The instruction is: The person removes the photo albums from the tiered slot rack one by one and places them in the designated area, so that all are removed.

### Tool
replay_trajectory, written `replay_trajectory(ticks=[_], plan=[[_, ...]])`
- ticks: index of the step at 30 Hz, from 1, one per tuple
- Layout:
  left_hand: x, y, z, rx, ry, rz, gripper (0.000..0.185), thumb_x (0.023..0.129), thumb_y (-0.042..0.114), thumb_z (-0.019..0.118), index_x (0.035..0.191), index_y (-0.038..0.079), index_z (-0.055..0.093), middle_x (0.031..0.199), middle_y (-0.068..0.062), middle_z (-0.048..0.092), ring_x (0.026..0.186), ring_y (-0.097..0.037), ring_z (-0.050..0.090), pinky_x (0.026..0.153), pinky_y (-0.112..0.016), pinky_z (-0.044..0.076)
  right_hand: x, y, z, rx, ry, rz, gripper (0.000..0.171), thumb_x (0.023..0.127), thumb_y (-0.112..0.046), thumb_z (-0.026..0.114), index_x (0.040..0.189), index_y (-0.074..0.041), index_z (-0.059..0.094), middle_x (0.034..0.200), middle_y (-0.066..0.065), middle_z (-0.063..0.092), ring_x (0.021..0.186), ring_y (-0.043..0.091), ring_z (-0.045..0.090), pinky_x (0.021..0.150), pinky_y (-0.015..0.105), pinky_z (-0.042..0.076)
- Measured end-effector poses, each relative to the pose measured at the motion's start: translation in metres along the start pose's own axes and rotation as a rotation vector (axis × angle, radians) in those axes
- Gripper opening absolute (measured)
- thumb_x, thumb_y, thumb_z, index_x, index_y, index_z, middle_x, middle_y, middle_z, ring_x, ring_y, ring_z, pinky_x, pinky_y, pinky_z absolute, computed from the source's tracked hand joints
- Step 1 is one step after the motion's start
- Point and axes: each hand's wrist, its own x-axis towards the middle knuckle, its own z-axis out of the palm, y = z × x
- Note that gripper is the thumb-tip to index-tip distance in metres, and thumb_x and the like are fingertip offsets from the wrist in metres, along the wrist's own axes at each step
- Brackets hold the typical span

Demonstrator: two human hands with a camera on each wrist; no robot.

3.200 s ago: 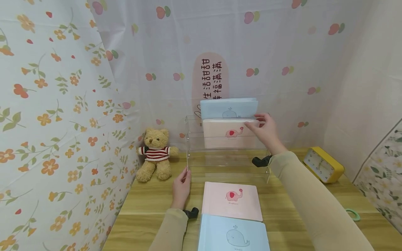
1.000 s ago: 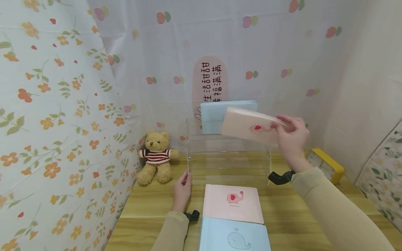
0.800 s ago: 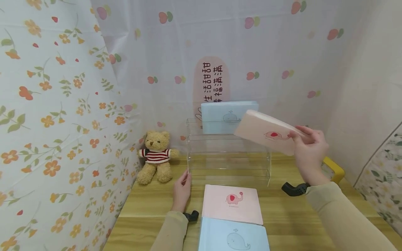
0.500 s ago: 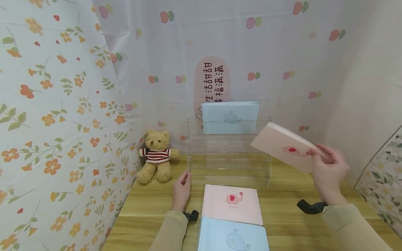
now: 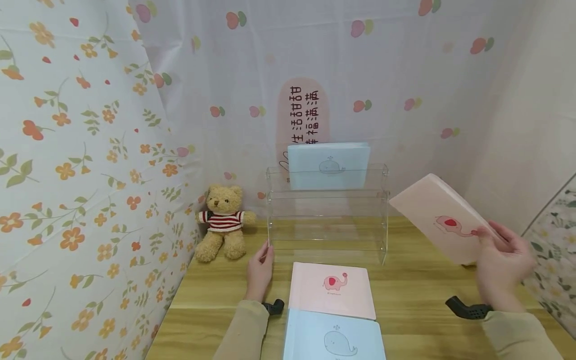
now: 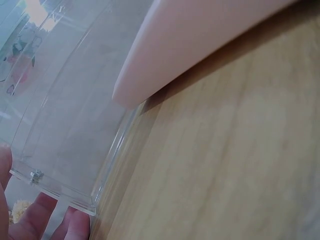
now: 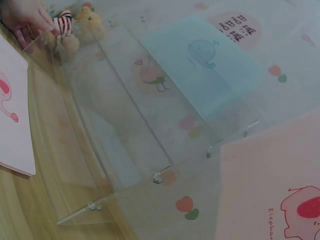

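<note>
My right hand [image 5: 504, 265] pinches a pink book [image 5: 427, 210] with a red elephant on its cover by its right end. The book is tilted in the air, right of a clear acrylic tiered rack [image 5: 327, 217]. My left hand [image 5: 260, 270] holds the rack's left side panel low down, with thumb and fingers on either side of it in the left wrist view. A light blue whale book [image 5: 308, 165] stands on the rack's top tier. On the table in front, a pink elephant book [image 5: 310, 290] lies flat, with a blue whale book [image 5: 310, 335] nearer.
A teddy bear [image 5: 224, 222] in a striped sweater sits left of the rack on the wooden table [image 5: 211, 295]. Floral and fruit-patterned cloths [image 5: 81, 175] hang at the left and back. The yellow clock at the right is hidden behind the raised book.
The pink book stood in the rack below the blue one; my right hand has lifted it out and carried it right, tilting it. My left hand has stayed at the rack's side.
</note>
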Motion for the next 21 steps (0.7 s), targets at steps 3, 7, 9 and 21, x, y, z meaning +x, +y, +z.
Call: replay_trajectory(ticks=[3,7,9,21], plan=[[0.000,0.000,0.000,-0.001,0.003,-0.005,0.036,0.099,0.042,0.066,0.133,0.030,0.069,0.125,-0.004,0.075,0.101,-0.023,0.073,0.081,-0.036,0.058,0.006,0.003,0.001,0.082,0.009,0.116,0.040,0.079,-0.020,0.089,0.116,-0.012,0.077,0.099,-0.014,0.073,0.090,-0.003,0.071,0.067,0.005,0.052],[0.000,-0.001,0.001,-0.005,0.004,0.002,0.037,0.099,0.040,0.066,0.133,0.027,0.070,0.125,-0.005,0.075,0.101,-0.023,0.073,0.080,-0.035,0.058,0.016,0.013,0.006,0.078,-0.019,0.303,0.036,0.081,-0.013,0.087,0.116,-0.016,0.078,0.095,-0.013,0.070,0.086,0.003,0.068,0.058,0.010,0.053],[0.000,-0.001,0.002,-0.006,0.004,0.008,0.037,0.099,0.039,0.067,0.134,0.026,0.070,0.125,-0.005,0.075,0.100,-0.023,0.074,0.079,-0.034,0.058,0.020,0.019,0.008,0.057,-0.069,0.377,0.035,0.085,-0.011,0.083,0.118,-0.018,0.077,0.095,-0.012,0.068,0.084,0.002,0.064,0.056,0.013,0.054],[0.001,-0.002,0.002,0.011,0.005,0.000,0.039,0.099,0.046,0.065,0.134,0.029,0.069,0.122,-0.004,0.076,0.098,-0.020,0.073,0.077,-0.030,0.057,0.024,0.049,0.028,0.006,-0.221,0.571,0.053,0.091,-0.016,0.076,0.142,-0.023,0.062,0.105,-0.012,0.059,0.090,0.008,0.059,0.057,0.016,0.056]])
